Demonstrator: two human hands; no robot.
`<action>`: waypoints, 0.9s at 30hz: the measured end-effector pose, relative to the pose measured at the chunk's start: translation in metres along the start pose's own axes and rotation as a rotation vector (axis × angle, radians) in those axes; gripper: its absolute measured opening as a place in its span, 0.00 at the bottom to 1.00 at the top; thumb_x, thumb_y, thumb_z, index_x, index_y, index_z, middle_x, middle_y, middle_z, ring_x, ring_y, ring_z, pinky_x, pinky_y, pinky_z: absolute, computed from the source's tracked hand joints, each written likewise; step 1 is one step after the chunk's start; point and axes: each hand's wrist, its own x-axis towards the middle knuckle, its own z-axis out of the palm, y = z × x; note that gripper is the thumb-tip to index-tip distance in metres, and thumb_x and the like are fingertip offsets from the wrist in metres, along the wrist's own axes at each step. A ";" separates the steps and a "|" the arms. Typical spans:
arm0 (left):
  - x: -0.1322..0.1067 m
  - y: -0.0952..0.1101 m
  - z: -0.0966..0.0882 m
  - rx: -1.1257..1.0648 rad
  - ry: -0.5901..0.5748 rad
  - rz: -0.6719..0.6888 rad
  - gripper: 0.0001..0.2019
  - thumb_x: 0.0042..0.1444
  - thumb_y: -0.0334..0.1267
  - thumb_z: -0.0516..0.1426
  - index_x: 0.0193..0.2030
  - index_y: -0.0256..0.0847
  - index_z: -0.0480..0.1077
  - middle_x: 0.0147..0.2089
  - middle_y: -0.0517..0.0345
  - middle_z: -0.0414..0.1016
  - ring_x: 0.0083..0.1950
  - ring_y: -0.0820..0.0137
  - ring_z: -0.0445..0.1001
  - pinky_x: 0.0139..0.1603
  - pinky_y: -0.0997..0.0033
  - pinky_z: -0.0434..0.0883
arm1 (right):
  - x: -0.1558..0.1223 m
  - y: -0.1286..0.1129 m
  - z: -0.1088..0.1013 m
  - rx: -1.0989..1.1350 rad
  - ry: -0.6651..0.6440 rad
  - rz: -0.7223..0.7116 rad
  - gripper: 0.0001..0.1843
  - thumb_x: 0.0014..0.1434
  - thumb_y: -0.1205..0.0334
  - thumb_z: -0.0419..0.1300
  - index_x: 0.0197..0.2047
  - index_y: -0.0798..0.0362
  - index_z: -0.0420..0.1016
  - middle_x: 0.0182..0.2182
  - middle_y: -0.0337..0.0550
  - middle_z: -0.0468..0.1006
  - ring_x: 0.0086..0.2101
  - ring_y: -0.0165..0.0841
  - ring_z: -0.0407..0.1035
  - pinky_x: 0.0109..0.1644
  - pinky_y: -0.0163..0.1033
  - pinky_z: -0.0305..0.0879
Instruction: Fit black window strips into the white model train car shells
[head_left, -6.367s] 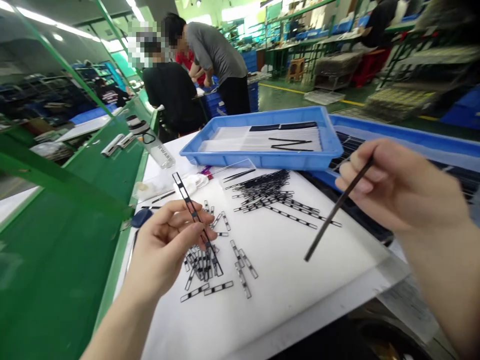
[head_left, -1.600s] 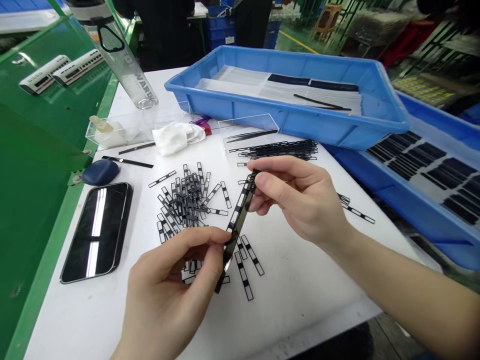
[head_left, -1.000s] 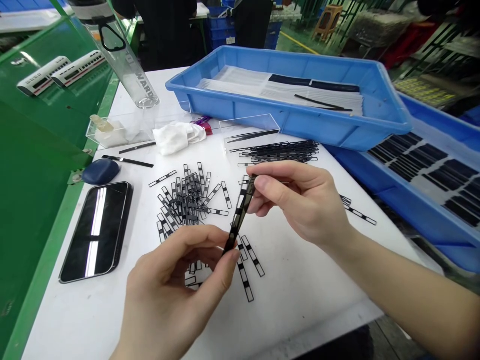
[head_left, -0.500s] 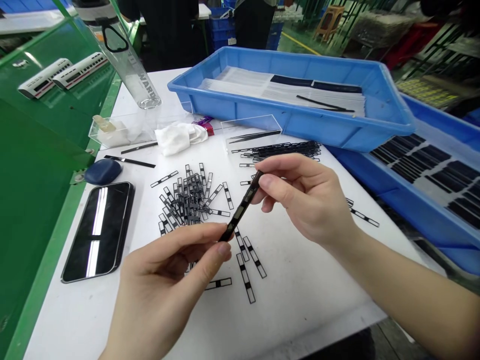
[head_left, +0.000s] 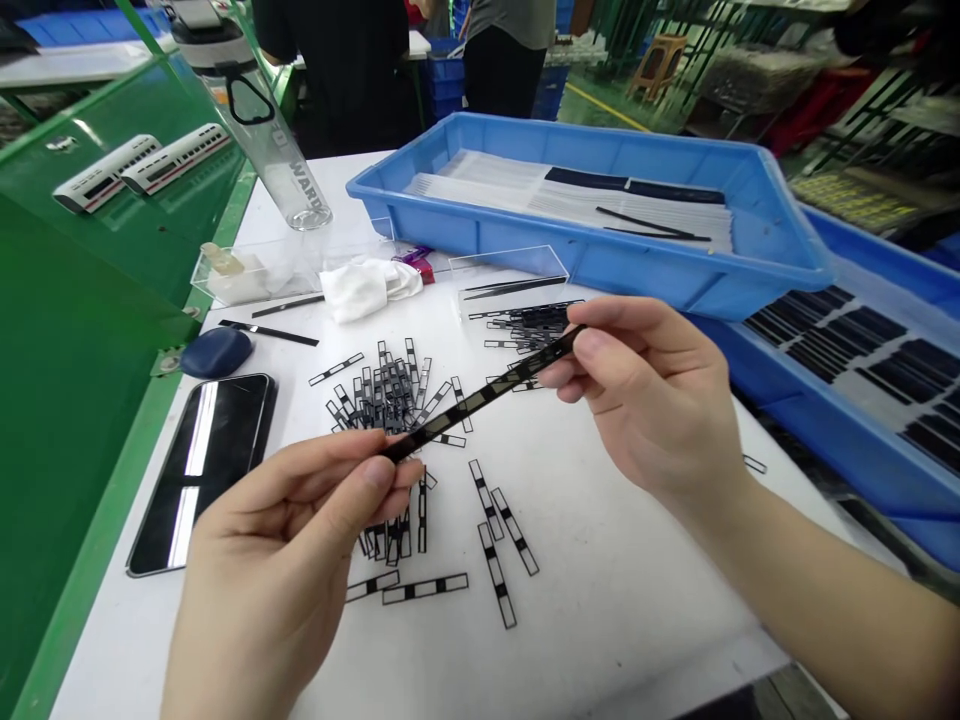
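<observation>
A long, thin black strip with clear windows [head_left: 480, 400] runs nearly level between my hands. My left hand [head_left: 277, 560] pinches its lower left end between thumb and fingers, and my right hand [head_left: 645, 390] pinches its upper right end. Below my left hand lies a heap of similar short strips [head_left: 382, 400], and part of it is hidden by that hand. Several loose strips [head_left: 495, 575] lie apart on the white table [head_left: 600, 630]. A tangled row of strips [head_left: 529, 325] lies just beyond my right fingers.
Fine tweezers [head_left: 510, 288] lie in a clear box. A blue tray [head_left: 600, 262] holds sheets and dark strips, with a second blue tray [head_left: 847, 400] to the right. A phone [head_left: 199, 475], blue pouch [head_left: 216, 352], white cloth [head_left: 367, 290] and water bottle [head_left: 277, 160] stand left. Co-workers [head_left: 345, 80] stand beyond.
The strip has swung from a steep slant to nearly level. My hands have moved farther apart, with the left lower and the right higher. The view has shifted slightly.
</observation>
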 end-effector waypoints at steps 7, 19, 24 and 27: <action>-0.002 -0.002 -0.002 -0.084 0.069 0.020 0.15 0.43 0.42 0.80 0.38 0.49 0.86 0.31 0.65 0.86 0.34 0.72 0.88 0.40 0.91 0.81 | -0.003 -0.002 0.001 0.030 -0.035 -0.017 0.15 0.66 0.74 0.66 0.44 0.42 0.87 0.30 0.31 0.85 0.32 0.28 0.84 0.33 0.28 0.82; -0.013 0.009 0.011 -0.101 0.146 0.047 0.06 0.56 0.31 0.72 0.36 0.49 0.87 0.34 0.59 0.88 0.31 0.73 0.87 0.33 0.92 0.80 | -0.004 -0.003 0.001 0.008 0.010 -0.013 0.11 0.66 0.71 0.67 0.42 0.42 0.86 0.29 0.32 0.84 0.30 0.29 0.84 0.31 0.29 0.81; -0.016 0.012 0.018 -0.052 0.227 0.111 0.13 0.63 0.26 0.65 0.36 0.50 0.87 0.30 0.62 0.86 0.30 0.75 0.86 0.37 0.91 0.81 | -0.005 -0.003 0.001 0.000 -0.019 -0.043 0.08 0.67 0.66 0.68 0.43 0.42 0.85 0.29 0.32 0.84 0.31 0.31 0.84 0.32 0.32 0.82; -0.016 0.012 0.018 -0.034 0.224 0.137 0.13 0.63 0.27 0.65 0.35 0.51 0.87 0.27 0.64 0.83 0.29 0.76 0.85 0.37 0.90 0.81 | -0.005 -0.003 0.001 0.008 -0.043 -0.054 0.06 0.68 0.64 0.68 0.44 0.43 0.85 0.30 0.34 0.84 0.31 0.31 0.84 0.32 0.34 0.83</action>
